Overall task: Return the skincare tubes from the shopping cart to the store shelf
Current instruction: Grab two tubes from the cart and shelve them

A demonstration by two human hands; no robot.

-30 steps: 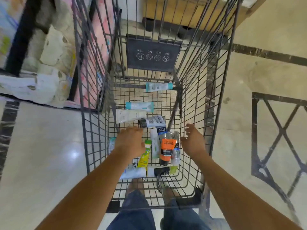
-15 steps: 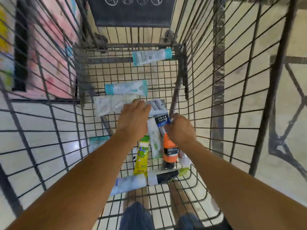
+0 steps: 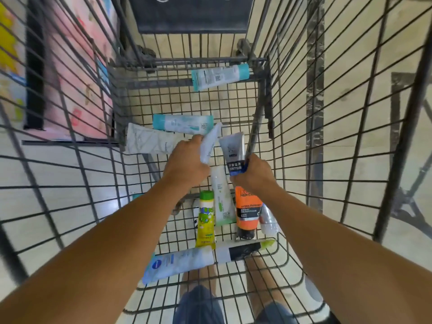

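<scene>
At centre frame, inside the wire cart (image 3: 292, 127): left hand (image 3: 184, 166) gripping a white tube (image 3: 208, 146), right hand (image 3: 253, 176) gripping a grey tube (image 3: 232, 150). Below, more tubes lying loose: yellow tube (image 3: 205, 218), orange tube (image 3: 247, 211).

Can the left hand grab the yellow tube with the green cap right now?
Probably not yet. The left hand already grips a white tube. The yellow tube lies uncovered on the cart floor just below that wrist, so once freed, the hand could likely take it.

Tube colours in the grey wire cart (image 3: 292, 94)
An orange tube (image 3: 247, 210), a yellow green-capped tube (image 3: 205, 220) and a teal-capped white tube (image 3: 219, 77) are seen
</scene>
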